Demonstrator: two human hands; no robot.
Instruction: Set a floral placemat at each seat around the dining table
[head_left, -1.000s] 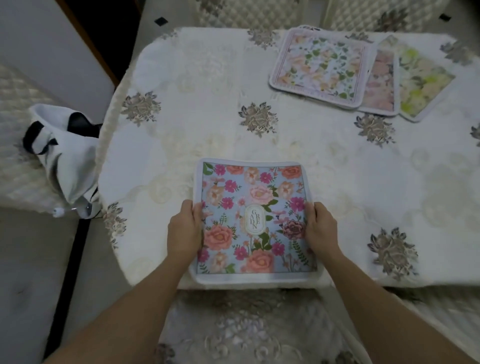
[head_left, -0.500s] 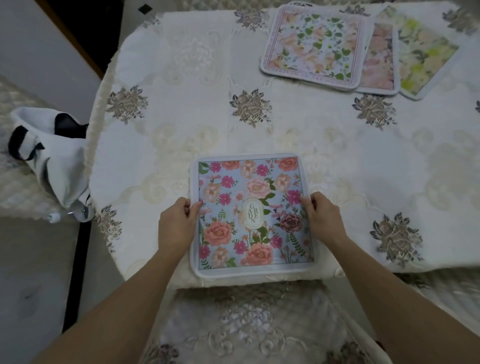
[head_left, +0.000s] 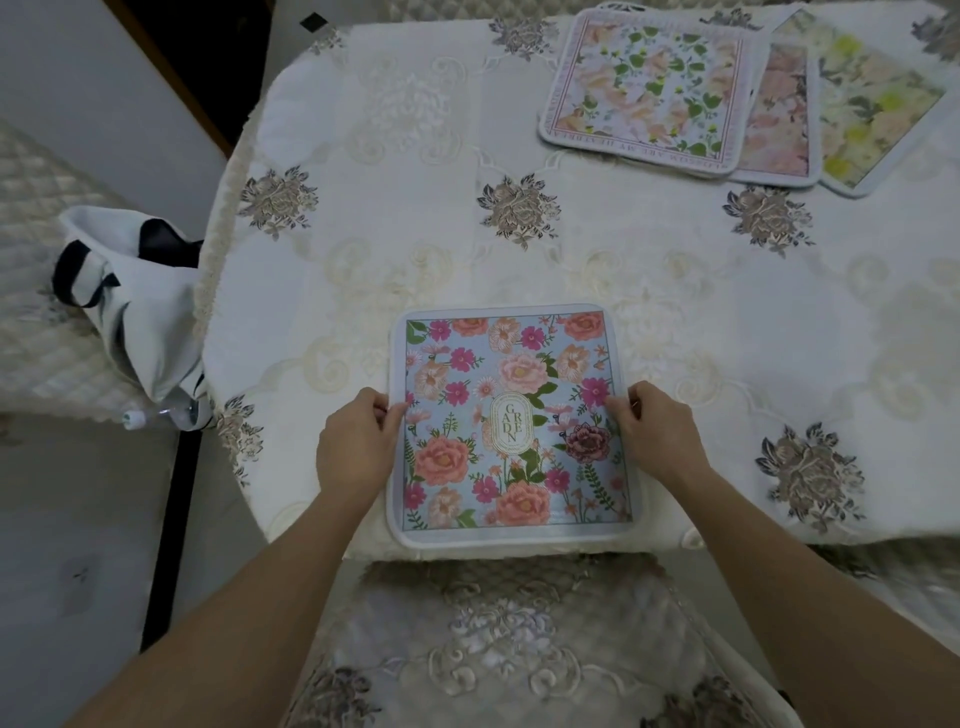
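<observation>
At lower centre, left hand (head_left: 356, 447) and right hand (head_left: 657, 434) each pinch a side edge of the blue floral placemat (head_left: 511, 423), grip closed, squaring it to the bench (head_left: 415, 208) edge; spare mats (head_left: 644, 88) wait upper right.

One placemat (head_left: 511, 423) lies at the table's (head_left: 675, 270) near edge, three overlapping placemats (head_left: 727, 93) far right.

A blue floral placemat (head_left: 511, 423) lay flat at the near edge of the embroidered tablecloth (head_left: 519, 249). The left hand (head_left: 358, 444) pinched its left border and the right hand (head_left: 654, 431) its right. Three overlapping placemats (head_left: 649, 88) sat at the far right. A white bag (head_left: 130, 306) rested on a quilted chair (head_left: 36, 312).
</observation>
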